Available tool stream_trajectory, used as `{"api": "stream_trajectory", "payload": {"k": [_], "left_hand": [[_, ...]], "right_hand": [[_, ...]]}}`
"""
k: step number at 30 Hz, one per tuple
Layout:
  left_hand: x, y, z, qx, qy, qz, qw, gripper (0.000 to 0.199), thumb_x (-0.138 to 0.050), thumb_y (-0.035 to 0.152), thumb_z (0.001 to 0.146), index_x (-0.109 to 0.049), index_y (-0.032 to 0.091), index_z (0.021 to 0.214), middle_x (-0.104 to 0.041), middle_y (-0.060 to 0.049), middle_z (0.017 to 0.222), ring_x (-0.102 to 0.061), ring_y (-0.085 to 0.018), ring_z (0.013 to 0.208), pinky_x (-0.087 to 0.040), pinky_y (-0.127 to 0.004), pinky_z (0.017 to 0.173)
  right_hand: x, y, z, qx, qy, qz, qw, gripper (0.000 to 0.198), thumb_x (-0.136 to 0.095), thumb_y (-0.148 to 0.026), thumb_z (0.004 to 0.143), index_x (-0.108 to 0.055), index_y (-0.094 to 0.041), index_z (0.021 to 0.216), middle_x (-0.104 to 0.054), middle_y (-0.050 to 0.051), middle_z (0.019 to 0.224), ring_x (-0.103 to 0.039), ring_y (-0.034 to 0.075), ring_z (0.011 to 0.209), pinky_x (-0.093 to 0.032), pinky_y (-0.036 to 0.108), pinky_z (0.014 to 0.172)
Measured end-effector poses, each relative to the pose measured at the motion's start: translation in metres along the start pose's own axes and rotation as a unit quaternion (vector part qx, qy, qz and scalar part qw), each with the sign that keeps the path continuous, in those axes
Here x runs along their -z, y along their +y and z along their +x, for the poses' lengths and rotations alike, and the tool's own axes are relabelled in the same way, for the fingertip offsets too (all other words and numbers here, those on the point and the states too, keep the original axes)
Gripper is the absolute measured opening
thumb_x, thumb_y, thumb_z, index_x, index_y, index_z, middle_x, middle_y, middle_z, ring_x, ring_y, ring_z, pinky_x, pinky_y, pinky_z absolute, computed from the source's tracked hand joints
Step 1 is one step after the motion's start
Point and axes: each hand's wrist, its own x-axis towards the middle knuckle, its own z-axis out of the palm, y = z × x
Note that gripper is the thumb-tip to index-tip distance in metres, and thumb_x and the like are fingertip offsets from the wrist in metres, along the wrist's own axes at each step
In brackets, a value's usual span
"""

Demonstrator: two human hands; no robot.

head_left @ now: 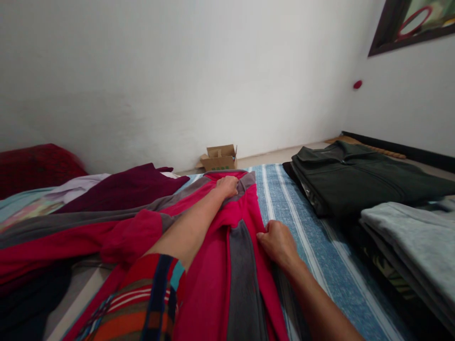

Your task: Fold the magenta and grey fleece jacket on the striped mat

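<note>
A pink and grey jacket [209,255] lies spread across the striped bedding, its collar toward the wall and one sleeve stretched out to the left. Near the collar, my left hand [227,186] is closed on the jacket's fabric, reaching across from the left. My right hand [279,241] pinches the jacket's right edge, lower down beside the grey panel. Fingertips of both hands are partly hidden by the knuckles.
Blue striped bedding [302,237] runs under everything. To the right are stacked a folded dark green jacket [355,175] and folded light grey clothes [408,241]. A maroon garment [124,189] lies at the left. An open cardboard box [220,158] stands by the wall.
</note>
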Motion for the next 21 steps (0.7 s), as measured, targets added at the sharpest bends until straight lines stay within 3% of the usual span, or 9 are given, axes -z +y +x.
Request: {"api": "stream_trajectory", "payload": {"k": [2,4,8,10,14,21], "left_hand": [[-0.004,0.006,-0.009,-0.009,0.023,0.014,1.0,0.029,-0.062,0.024,0.075,-0.061,0.018,0.103,-0.063,-0.012,0.105,-0.058,-0.028,0.102,-0.048,-0.036,0.081],[-0.003,0.014,-0.017,-0.023,0.055,0.027,0.998,0.03,-0.056,0.021,0.08,-0.056,0.015,0.109,-0.058,-0.015,0.113,-0.052,-0.03,0.109,-0.046,-0.04,0.085],[0.004,0.035,-0.021,-0.101,0.081,0.037,0.991,0.027,-0.042,0.013,0.086,-0.055,0.016,0.109,-0.052,-0.013,0.117,-0.044,-0.027,0.115,-0.043,-0.038,0.09],[0.003,0.044,-0.017,-0.151,0.066,0.036,0.986,0.029,-0.039,0.009,0.087,-0.056,0.019,0.108,-0.054,-0.009,0.116,-0.046,-0.023,0.111,-0.043,-0.033,0.087],[-0.009,0.049,-0.004,-0.205,0.027,0.031,0.978,0.034,-0.042,0.007,0.084,-0.058,0.023,0.109,-0.056,-0.006,0.116,-0.051,-0.021,0.103,-0.044,-0.031,0.082],[-0.023,0.051,0.018,-0.183,0.028,0.024,0.982,0.033,-0.032,0.011,0.09,-0.059,0.017,0.108,-0.057,-0.011,0.116,-0.05,-0.024,0.104,-0.042,-0.035,0.084]], "right_hand": [[0.001,-0.004,-0.005,0.015,0.02,-0.033,0.999,0.024,-0.054,-0.029,0.077,-0.062,-0.016,0.096,-0.067,0.013,0.087,-0.064,0.028,0.082,-0.041,0.031,0.061],[0.001,-0.008,-0.01,0.073,0.057,-0.068,0.993,0.026,-0.051,-0.025,0.08,-0.059,-0.016,0.103,-0.066,0.013,0.091,-0.062,0.028,0.085,-0.043,0.034,0.068],[-0.01,-0.013,-0.015,0.311,0.119,-0.097,0.938,0.028,-0.044,-0.017,0.084,-0.06,-0.017,0.107,-0.056,0.012,0.12,-0.047,0.027,0.116,-0.035,0.041,0.097],[-0.019,-0.013,-0.015,0.367,0.109,-0.098,0.919,0.035,-0.043,-0.019,0.086,-0.056,-0.016,0.118,-0.049,0.012,0.131,-0.037,0.027,0.127,-0.025,0.042,0.107],[-0.034,-0.009,-0.014,0.33,0.074,-0.108,0.935,0.05,-0.044,-0.028,0.088,-0.044,-0.011,0.135,-0.042,0.018,0.138,-0.033,0.029,0.131,-0.022,0.043,0.109],[-0.035,-0.007,-0.015,0.304,0.044,-0.101,0.946,0.054,-0.041,-0.035,0.09,-0.039,-0.011,0.139,-0.035,0.019,0.144,-0.024,0.033,0.135,-0.019,0.046,0.11]]}}
